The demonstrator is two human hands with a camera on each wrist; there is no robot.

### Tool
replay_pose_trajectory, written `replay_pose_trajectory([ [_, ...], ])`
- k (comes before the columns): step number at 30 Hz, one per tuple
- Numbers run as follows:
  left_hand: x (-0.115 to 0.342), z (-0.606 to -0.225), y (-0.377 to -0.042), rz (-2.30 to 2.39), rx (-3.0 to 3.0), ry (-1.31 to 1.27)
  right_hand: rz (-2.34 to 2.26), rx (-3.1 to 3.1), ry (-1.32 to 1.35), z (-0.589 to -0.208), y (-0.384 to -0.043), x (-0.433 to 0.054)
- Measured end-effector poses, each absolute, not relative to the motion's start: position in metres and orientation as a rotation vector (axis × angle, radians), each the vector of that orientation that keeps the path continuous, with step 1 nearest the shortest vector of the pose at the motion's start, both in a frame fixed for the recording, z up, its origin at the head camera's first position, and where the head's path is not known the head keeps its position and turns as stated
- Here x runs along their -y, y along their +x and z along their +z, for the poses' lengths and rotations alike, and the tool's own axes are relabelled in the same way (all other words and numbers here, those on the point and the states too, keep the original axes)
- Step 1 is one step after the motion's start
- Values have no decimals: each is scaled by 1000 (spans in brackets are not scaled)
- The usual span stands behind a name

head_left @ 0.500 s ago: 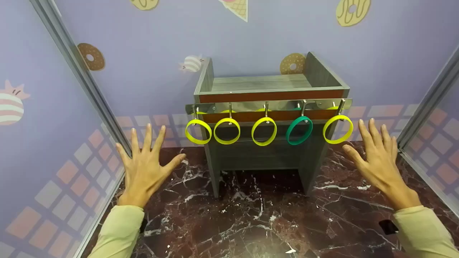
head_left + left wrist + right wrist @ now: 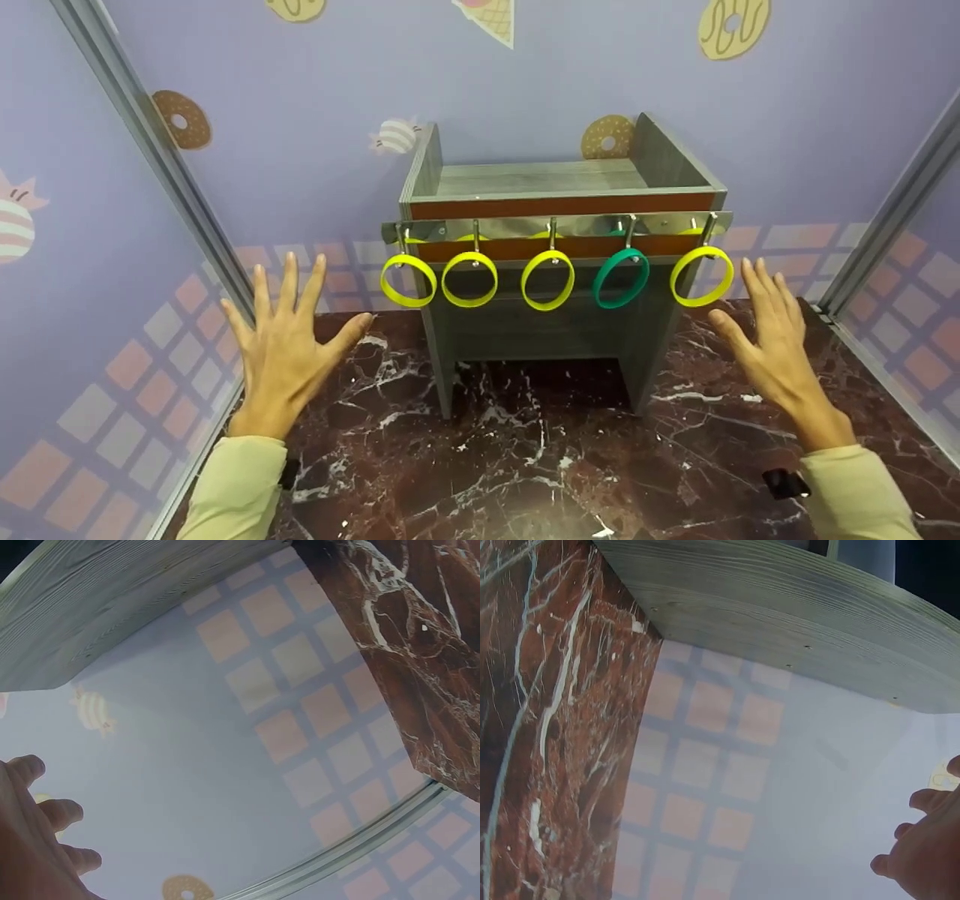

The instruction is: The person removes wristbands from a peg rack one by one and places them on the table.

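Both hands are raised on either side of a grey wooden stand and hold nothing. The left hand (image 2: 283, 345), left of the stand, has its fingers spread and thumb pointing toward the rings. On the other side the right hand (image 2: 776, 352) has straight fingers, its thumb apart and close to the rightmost yellow ring (image 2: 702, 277). Several rings hang from hooks on a metal strip (image 2: 517, 227): a yellow ring (image 2: 409, 280) at the left end, more yellow ones, and a green ring (image 2: 621, 278) second from the right. Fingertips of each hand show at the edge of its wrist view.
The grey stand (image 2: 442, 360) has raised sides and an upper shelf (image 2: 540, 178). It stands on a dark red marbled surface (image 2: 510, 472), against a purple wall (image 2: 525, 82) printed with sweets. Side panels with metal corner frames (image 2: 161, 169) enclose the space left and right.
The right hand has moved slightly left, and its fingers are closer together. The left hand has shifted a little left in view. The rings still hang on their hooks.
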State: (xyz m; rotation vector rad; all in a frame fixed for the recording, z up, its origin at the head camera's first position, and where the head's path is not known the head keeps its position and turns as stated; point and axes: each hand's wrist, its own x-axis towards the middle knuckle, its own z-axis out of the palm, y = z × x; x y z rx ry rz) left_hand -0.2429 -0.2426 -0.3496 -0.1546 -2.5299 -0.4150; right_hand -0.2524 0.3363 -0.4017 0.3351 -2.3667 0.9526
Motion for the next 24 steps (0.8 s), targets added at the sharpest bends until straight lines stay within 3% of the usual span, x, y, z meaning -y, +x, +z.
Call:
replay_pose_trajectory([
  [24,220,-350,-246,-734,2229,-301,1465,2085,229,-414,-242,-314],
])
